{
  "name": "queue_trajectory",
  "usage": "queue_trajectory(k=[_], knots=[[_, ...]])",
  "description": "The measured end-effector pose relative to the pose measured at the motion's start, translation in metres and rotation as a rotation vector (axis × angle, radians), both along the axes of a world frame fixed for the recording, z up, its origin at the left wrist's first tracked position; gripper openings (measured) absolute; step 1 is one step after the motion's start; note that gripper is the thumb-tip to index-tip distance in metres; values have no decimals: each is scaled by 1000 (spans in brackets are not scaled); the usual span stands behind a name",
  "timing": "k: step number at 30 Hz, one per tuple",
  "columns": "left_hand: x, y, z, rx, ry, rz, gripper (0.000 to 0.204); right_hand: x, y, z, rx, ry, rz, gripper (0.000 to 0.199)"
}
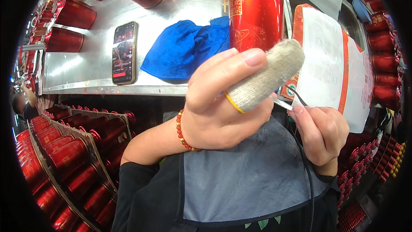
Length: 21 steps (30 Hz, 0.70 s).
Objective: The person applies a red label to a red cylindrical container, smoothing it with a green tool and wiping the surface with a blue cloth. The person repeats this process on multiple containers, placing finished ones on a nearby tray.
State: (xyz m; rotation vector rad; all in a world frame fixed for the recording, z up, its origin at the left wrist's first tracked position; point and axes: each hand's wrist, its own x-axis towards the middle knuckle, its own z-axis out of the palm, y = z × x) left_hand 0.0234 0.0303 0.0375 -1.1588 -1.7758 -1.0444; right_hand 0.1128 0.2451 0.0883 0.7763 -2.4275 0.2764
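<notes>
My left hand (pixel 210 116) is raised in the middle, a red bead bracelet (pixel 180 133) on its wrist. A knitted off-white finger cover (pixel 266 79) with a yellow rim sits on one finger. The fingers press together; whatever they may hold is hidden. My right hand (pixel 324 135) pinches a slim tool with one pale and one dark prong, apparently tweezers (pixel 282 104), pointing at the left fingers. Beyond the hands a shiny red cup (pixel 256 13) stands on the metal table (pixel 81 71). A blue cloth (pixel 184 49) lies left of it.
A phone (pixel 124 53) with a lit screen lies left of the cloth. White and red packaging (pixel 324 60) covers the right side. More red cups (pixel 64 41) line the back left, and crates of them (pixel 68 154) stand low at the left. A black cord (pixel 307 172) hangs by my apron.
</notes>
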Motion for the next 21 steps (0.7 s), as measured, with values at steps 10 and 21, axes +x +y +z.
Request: queue_trajectory(k=[10,21], knots=[[0,-16,11,-222,-294,37,33,0,1,6,-282,-192,-35,27],[6,-27,13,-269,-750,24,14,-28,19,-23,-927,-969,-137,8]])
